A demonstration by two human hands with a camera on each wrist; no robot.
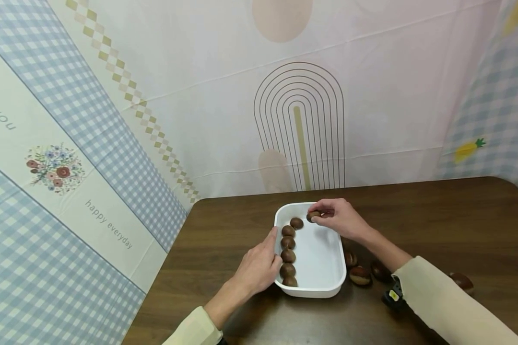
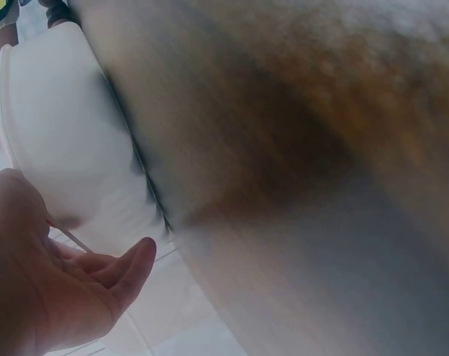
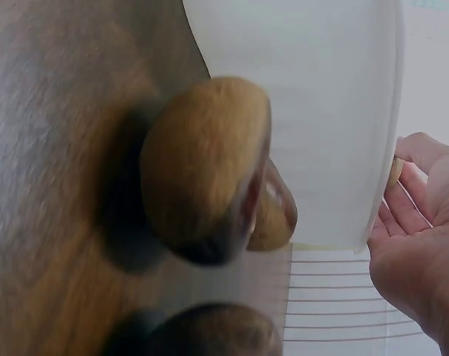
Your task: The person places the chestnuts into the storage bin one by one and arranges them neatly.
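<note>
A white rectangular dish (image 1: 317, 258) stands on the table with several brown chestnuts (image 1: 288, 256) in a line along its left inner wall. At the far end, one chestnut (image 1: 296, 223) sits slightly to the right of that line. My right hand (image 1: 338, 219) pinches another chestnut (image 1: 313, 216) between thumb and fingers over the dish's far right corner. Along the left outer side, my left hand (image 1: 258, 262) rests against the dish with its index finger extended at the rim. In the left wrist view, the left hand's fingers (image 2: 131, 278) lie beside the dish wall.
Several loose chestnuts (image 1: 360, 276) lie on the brown table (image 1: 224, 225) to the dish's right, partly under my right forearm. One more chestnut (image 1: 462, 282) is farther right, partly behind the sleeve. A patterned cloth (image 1: 216, 120) hangs behind the table.
</note>
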